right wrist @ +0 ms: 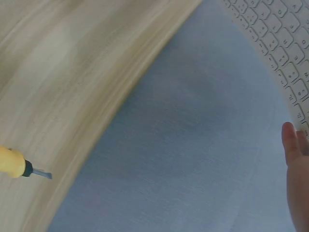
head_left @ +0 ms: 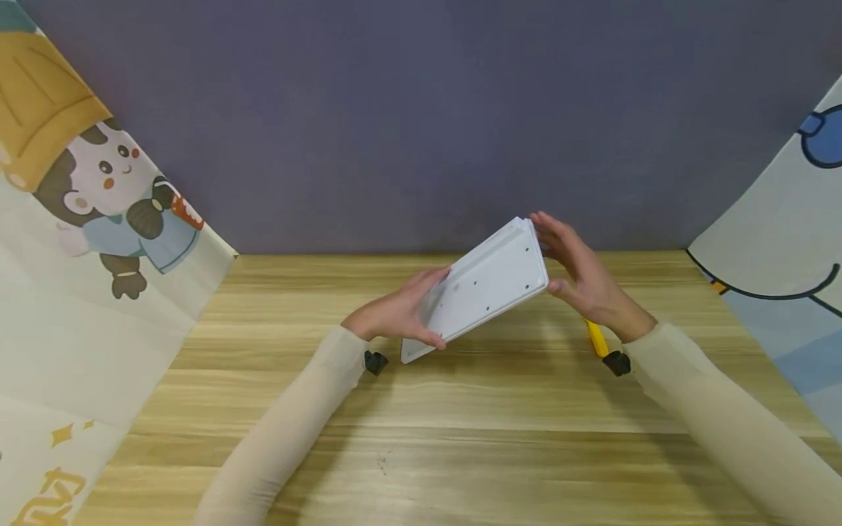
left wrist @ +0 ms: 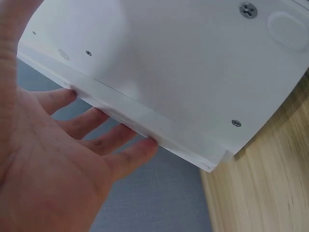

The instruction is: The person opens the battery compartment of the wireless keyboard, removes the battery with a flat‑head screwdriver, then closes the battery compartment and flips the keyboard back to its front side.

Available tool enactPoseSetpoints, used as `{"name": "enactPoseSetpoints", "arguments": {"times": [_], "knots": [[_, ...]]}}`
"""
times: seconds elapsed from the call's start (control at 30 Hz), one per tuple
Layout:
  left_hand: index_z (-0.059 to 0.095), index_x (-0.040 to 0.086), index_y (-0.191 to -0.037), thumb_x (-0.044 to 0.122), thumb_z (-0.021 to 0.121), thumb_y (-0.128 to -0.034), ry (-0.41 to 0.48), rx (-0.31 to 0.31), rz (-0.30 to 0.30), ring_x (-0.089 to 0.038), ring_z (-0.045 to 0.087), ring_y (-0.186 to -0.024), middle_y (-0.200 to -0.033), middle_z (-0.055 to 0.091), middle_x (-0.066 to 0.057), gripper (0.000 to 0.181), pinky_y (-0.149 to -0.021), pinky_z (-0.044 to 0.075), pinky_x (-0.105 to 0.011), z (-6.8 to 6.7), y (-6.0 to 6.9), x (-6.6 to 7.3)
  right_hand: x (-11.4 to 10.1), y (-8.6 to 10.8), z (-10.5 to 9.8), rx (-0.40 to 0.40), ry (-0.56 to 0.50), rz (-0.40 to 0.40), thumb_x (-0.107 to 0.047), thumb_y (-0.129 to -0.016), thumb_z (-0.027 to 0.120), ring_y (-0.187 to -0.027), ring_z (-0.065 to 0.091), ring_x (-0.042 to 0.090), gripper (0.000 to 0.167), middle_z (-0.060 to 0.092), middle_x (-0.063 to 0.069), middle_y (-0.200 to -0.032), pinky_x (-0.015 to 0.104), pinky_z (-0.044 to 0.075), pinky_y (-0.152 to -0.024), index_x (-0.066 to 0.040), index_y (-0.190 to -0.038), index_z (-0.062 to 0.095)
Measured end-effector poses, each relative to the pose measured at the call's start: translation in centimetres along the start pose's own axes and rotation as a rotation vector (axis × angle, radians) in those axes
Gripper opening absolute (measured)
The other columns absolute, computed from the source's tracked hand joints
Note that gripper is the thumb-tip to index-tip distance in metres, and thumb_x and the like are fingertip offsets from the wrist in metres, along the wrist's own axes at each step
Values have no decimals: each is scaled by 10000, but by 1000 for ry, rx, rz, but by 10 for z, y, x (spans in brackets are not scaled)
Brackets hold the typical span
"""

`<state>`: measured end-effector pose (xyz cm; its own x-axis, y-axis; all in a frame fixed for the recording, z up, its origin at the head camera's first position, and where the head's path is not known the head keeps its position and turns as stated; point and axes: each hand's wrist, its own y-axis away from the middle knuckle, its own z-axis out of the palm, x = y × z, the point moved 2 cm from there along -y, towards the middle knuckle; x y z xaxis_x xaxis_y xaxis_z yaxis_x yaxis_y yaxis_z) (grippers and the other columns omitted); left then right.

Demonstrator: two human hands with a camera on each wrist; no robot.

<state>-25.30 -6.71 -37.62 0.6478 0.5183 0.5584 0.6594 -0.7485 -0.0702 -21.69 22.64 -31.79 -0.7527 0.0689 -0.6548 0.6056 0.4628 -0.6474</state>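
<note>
A white keyboard is held tilted above the table, its right end raised. Its screwed underside faces the head camera, while the keys show in the right wrist view. My left hand grips the lower left part, thumb over the near edge, fingertips against the far long edge. At the raised right end is my right hand, its fingers spread fairly straight and touching the end by the corners. Below the right wrist lies a yellow-handled screwdriver with a flat metal tip.
The wood-grain table ends at a grey-blue back panel. Cartoon-printed panels stand at the left and right. A small dark device sits at each wrist.
</note>
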Motion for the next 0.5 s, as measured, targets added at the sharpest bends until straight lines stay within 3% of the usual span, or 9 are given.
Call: {"name": "enactPoseSetpoints", "arguments": {"times": [0.23,0.5], "knots": [[78,157,-1527,492,859,-605,-17,-21,-36,-176,161,-1382,-1543,140,-84,1254,-1080,242,-381,-3,4,-3,-1,6,2,-15,16,31,-489,-835,659,-1331,306,354,940,244,183,-1512,342,307,-1052,33,-1476,212],[118,149,-1525,481,864,-600,-43,-26,-53,-225,155,-1391,-1530,180,-96,1234,-1072,255,-421,-3,9,-8,-25,5,11,-46,29,89,-456,-840,663,-1294,290,451,951,240,257,-1488,359,308,-1050,111,-1445,195]]}}
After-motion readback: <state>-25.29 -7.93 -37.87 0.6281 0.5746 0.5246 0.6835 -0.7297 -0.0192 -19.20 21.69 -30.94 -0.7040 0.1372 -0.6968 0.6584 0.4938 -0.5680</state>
